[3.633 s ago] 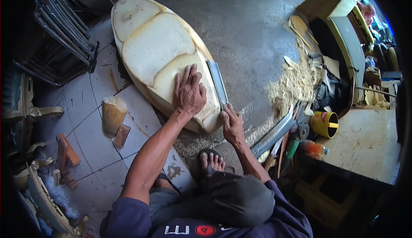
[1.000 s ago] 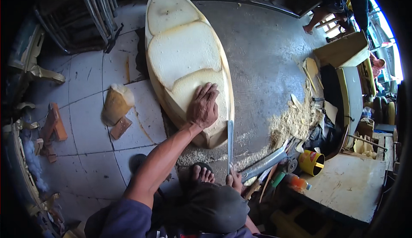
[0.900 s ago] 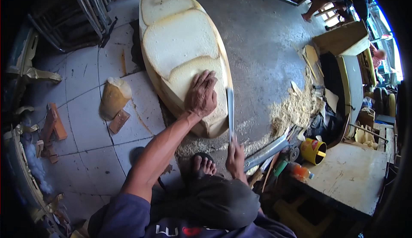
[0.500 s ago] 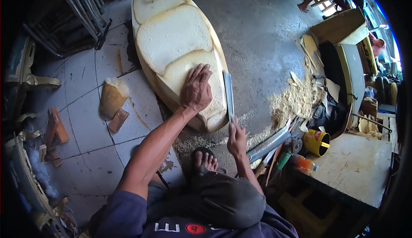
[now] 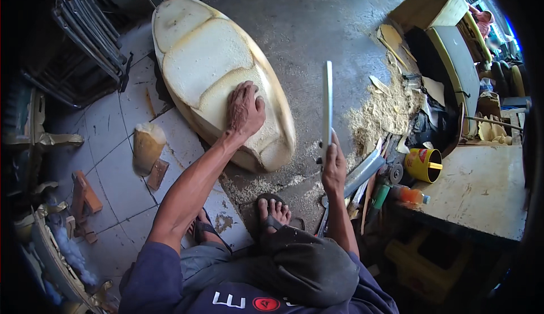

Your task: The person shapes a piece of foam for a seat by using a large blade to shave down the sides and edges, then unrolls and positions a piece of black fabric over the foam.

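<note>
A long, cream foam motorcycle seat (image 5: 207,59) lies on the floor in front of me, browned along its edges and dusted with crumbs. My left hand (image 5: 246,110) is open and rests on the seat's nearer raised part, pressing down with its thumb out to the side. To the right of the seat, my right hand (image 5: 334,169) is closed round the lower end of a long, straight metal blade (image 5: 328,96). The blade points away from me, apart from the foam.
Foam shavings (image 5: 385,113) are heaped on the grey floor to the right. Nearby are an angle grinder (image 5: 388,181), a yellow bucket (image 5: 424,165) and a low table (image 5: 481,186). At left sit a foam chunk (image 5: 148,150), wood blocks (image 5: 85,195) and stacked metal frames (image 5: 90,31).
The blade has come away from the seat's right side, and my right hand has moved right with it. My left hand stays on the foam. The whole view has shifted slightly.
</note>
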`<move>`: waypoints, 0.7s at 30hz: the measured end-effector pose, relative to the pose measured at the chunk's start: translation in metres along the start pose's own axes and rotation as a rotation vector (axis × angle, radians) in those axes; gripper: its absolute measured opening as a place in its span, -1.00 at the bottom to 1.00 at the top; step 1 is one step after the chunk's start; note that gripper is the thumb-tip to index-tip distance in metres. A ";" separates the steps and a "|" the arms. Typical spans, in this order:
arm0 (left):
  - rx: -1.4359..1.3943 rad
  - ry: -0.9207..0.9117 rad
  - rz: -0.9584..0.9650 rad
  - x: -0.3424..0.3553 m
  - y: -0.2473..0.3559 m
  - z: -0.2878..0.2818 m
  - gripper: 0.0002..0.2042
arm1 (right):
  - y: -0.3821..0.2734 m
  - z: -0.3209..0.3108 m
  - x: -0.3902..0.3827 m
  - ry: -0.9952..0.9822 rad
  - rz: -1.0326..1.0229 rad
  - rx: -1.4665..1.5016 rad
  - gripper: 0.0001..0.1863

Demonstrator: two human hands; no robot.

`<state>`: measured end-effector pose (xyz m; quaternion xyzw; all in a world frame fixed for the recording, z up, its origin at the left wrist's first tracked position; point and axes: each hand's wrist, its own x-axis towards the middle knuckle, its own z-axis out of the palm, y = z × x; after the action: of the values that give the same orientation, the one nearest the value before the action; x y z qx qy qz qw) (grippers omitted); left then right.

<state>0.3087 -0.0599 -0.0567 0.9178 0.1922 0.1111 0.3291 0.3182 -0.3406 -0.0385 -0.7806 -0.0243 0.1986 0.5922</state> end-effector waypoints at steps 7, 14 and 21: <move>0.633 -0.473 0.309 0.015 0.048 0.002 -0.42 | 0.002 -0.053 -0.090 0.151 0.083 0.125 -0.32; 0.995 -0.699 1.081 -0.142 0.046 0.023 -0.59 | 0.087 -0.079 -0.141 -0.126 0.229 -0.127 -0.52; 0.853 -0.419 1.261 -0.100 -0.022 -0.042 -0.67 | 0.077 -0.054 -0.081 -0.657 0.041 -0.463 -0.62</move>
<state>0.1988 -0.0636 -0.0468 0.9025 -0.4044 0.0181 -0.1472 0.2470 -0.4346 -0.0760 -0.7888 -0.2407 0.4386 0.3571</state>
